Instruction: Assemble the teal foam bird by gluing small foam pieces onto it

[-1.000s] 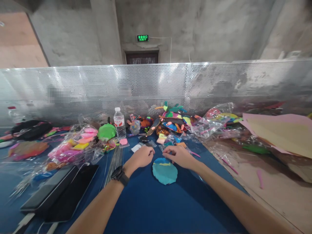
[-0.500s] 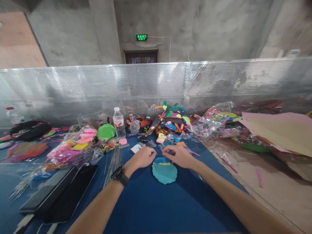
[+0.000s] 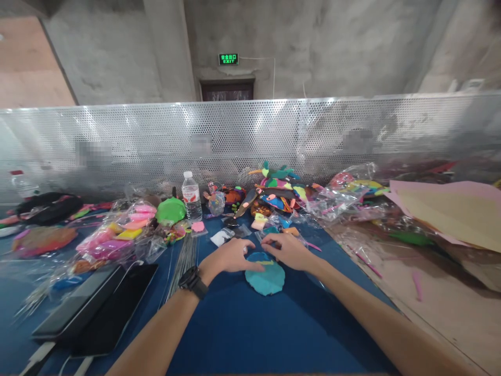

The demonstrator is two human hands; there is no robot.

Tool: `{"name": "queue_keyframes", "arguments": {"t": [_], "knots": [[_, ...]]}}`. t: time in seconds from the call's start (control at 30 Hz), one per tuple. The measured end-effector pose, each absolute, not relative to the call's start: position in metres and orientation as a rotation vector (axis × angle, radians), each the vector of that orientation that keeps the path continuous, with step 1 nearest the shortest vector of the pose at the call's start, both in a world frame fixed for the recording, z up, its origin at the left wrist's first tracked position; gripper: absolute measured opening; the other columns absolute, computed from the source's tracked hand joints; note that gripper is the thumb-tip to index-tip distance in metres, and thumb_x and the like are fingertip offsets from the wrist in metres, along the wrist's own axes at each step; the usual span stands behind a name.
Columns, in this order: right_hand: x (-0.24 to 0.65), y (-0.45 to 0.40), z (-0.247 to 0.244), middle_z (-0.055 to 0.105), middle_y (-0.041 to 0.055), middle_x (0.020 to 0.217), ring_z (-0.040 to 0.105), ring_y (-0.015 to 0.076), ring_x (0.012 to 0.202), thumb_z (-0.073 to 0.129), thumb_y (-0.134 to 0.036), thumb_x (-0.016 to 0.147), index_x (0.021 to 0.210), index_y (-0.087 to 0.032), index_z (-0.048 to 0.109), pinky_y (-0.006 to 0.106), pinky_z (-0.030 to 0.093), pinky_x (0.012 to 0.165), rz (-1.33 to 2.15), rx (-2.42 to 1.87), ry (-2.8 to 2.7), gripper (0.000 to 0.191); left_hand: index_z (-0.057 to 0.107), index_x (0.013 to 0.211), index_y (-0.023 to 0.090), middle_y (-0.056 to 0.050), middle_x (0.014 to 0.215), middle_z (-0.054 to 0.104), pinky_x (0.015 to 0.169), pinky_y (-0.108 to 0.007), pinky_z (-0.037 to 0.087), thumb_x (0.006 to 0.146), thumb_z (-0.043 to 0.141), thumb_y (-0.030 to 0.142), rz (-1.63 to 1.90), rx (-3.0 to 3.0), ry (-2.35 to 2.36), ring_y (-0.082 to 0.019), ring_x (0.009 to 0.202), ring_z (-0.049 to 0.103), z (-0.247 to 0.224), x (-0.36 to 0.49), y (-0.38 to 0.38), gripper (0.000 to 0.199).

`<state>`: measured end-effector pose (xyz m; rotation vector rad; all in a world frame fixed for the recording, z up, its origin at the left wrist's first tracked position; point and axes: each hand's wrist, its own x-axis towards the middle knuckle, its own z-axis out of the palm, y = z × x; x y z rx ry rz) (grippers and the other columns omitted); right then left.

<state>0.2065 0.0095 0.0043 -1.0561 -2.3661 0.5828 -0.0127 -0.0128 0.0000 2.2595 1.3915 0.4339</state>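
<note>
A flat, roundish blue clay disc (image 3: 265, 279) lies on the dark blue table, darker blue at its far end with a thin yellow-green strip (image 3: 266, 262) across it. My left hand (image 3: 230, 255) is at the disc's left edge, its thumb stretched out over the clay and apart from the curled fingers. At the far right edge is my right hand (image 3: 288, 251), thumb and fingertips drawn together in a pinch. Whatever lies between those fingertips is too small to make out. A black watch (image 3: 193, 282) is on my left wrist.
Behind my hands lie small clay packets (image 3: 259, 221) and a heap of coloured clay figures (image 3: 274, 193). A water bottle (image 3: 191, 197), thin wires (image 3: 183, 263), bagged clay (image 3: 117, 235) and a phone (image 3: 115, 308) are to the left. Paper sheets (image 3: 450, 209) lie at right.
My left hand has opened, its thumb moving away from the fingers and out over the disc. My right hand stays nearly where it was.
</note>
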Motion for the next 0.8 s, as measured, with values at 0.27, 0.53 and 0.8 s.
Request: {"name": "queue_keyframes", "arguments": {"t": [0.27, 0.53, 0.8], "knots": [[0.207, 0.010, 0.004, 0.072, 0.0017, 0.082, 0.062, 0.0145, 0.062, 0.049, -0.037, 0.092, 0.092, -0.022, 0.067, 0.025, 0.040, 0.056, 0.540, -1.055, -2.378, 0.023, 0.061, 0.123, 0.020, -0.011, 0.108, 0.068, 0.071, -0.030, 0.047, 0.057, 0.068, 0.073, 0.417, 2.271, 1.347, -0.027, 0.091, 0.064, 0.003, -0.012, -0.014, 0.085], [0.208, 0.011, 0.002, 0.072, 0.0028, 0.083, 0.064, 0.0168, 0.068, 0.051, -0.037, 0.091, 0.096, -0.023, 0.067, 0.026, 0.043, 0.057, 0.540, -1.057, -2.374, 0.022, 0.065, 0.117, 0.020, -0.008, 0.096, 0.069, 0.063, -0.027, 0.043, 0.063, 0.067, 0.069, 0.434, 2.281, 1.339, -0.023, 0.079, 0.064, 0.010, -0.009, -0.019, 0.072], [0.208, 0.010, 0.004, 0.073, 0.0040, 0.089, 0.067, 0.0199, 0.080, 0.052, -0.036, 0.090, 0.094, -0.023, 0.069, 0.028, 0.047, 0.064, 0.562, -1.052, -2.393, 0.022, 0.068, 0.110, 0.017, -0.008, 0.094, 0.070, 0.065, -0.026, 0.043, 0.076, 0.057, 0.064, 0.469, 2.278, 1.317, -0.020, 0.078, 0.062, 0.010, -0.008, -0.020, 0.060]]}}
